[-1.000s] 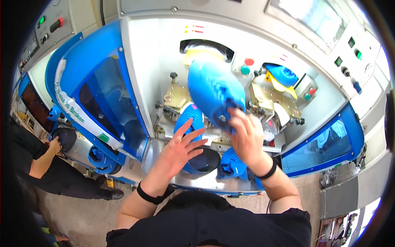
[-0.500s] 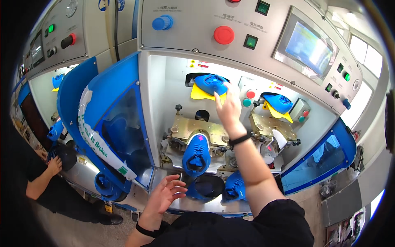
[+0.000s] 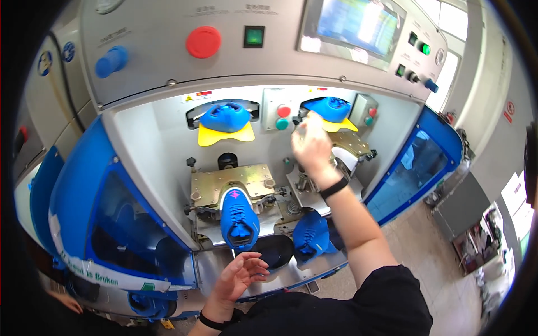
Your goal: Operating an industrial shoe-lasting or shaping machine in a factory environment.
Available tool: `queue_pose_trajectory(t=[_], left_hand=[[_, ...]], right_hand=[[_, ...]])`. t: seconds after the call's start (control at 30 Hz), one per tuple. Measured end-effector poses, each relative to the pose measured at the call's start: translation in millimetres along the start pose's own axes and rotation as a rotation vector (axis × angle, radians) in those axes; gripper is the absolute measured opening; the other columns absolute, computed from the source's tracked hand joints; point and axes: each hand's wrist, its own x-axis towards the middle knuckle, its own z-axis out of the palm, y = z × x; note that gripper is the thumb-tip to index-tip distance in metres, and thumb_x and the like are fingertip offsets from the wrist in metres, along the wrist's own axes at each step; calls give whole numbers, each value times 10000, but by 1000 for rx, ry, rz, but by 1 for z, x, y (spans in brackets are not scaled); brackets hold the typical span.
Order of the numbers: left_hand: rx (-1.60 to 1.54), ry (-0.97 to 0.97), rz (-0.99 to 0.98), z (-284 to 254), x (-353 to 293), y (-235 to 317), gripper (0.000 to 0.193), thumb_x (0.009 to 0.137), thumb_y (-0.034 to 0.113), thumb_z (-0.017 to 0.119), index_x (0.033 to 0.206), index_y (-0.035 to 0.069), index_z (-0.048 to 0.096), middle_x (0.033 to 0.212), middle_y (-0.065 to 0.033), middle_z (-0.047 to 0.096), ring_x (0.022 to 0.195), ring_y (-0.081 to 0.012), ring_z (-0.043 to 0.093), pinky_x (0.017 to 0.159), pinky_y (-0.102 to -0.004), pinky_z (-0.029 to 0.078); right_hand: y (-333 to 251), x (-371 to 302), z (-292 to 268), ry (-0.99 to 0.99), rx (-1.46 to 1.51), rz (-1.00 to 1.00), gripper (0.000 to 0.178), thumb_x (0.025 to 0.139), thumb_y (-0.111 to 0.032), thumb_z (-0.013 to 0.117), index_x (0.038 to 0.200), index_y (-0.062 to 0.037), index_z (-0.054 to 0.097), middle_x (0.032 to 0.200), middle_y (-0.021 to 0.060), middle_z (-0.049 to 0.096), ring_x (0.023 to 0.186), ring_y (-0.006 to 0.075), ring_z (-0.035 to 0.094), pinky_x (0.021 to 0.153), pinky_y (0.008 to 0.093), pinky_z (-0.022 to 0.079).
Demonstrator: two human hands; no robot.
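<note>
My right hand (image 3: 312,147) reaches into the lit machine bay, in front of the right-hand blue shoe upper (image 3: 330,108) with its yellow flap. Its fingers are blurred and partly turned away, so contact is unclear. My left hand (image 3: 240,275) hovers near the front ledge, fingers loosely apart, holding nothing. Just above it a blue laced shoe upper (image 3: 240,221) with a pink mark sits toe-inward at the left brass-coloured plate (image 3: 224,180). Another blue upper (image 3: 311,238) lies to its right, by a dark oval pad (image 3: 273,252).
A second blue upper (image 3: 225,117) with a yellow flap is mounted at the back left. Red and green buttons (image 3: 283,116) sit between the stations. Blue windowed doors (image 3: 131,224) flank the bay. Above is a control panel with a red knob (image 3: 203,42) and screen (image 3: 356,25).
My view has swung to the right. My right hand has gone from the left mounted upper across to the right one. My left hand still hovers over the front ledge.
</note>
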Motion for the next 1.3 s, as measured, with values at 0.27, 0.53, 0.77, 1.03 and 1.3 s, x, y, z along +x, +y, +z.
queue_pose_trajectory(t=[0.27, 0.53, 0.77, 1.03, 1.3], left_hand=[[1, -193, -225, 1, 51, -30, 515, 969, 367, 524, 1326, 0, 464, 1202, -208, 603, 1085, -318, 617, 938, -433, 488], [59, -166, -439, 22, 99, -66, 404, 998, 292, 508, 1294, 18, 492, 1167, -167, 613, 1053, -250, 634, 918, -363, 504], [269, 44, -338, 69, 167, -135, 481, 1016, 292, 513, 1421, 91, 347, 1344, -124, 537, 1120, -304, 637, 889, -355, 525], [104, 373, -120, 95, 254, -199, 280, 981, 246, 601, 1177, 76, 497, 1029, -68, 649, 868, -182, 686, 790, -325, 567], [199, 422, -58, 96, 283, -195, 349, 992, 296, 587, 1199, 39, 477, 1038, -76, 640, 897, -177, 671, 819, -318, 548]], right_hand=[[190, 70, -68, -524, 39, 297, 422, 792, -355, 756, 1099, -115, 593, 1068, 139, 654, 998, 300, 623, 887, 377, 486], [112, -71, -122, -433, 224, 164, 311, 795, -213, 757, 991, -58, 573, 979, 138, 614, 936, 351, 585, 815, 419, 481], [65, -227, -220, -340, 246, 273, 318, 735, -119, 780, 965, -63, 567, 927, 134, 614, 792, 340, 569, 706, 424, 451], [124, -212, -201, -519, 341, 340, 352, 728, -172, 796, 1015, -90, 608, 1152, 143, 535, 898, 326, 589, 798, 403, 485], [157, -174, -161, -670, 332, 120, 504, 822, -386, 693, 1282, -210, 586, 1463, 107, 438, 1374, 426, 357, 1105, 518, 328]])
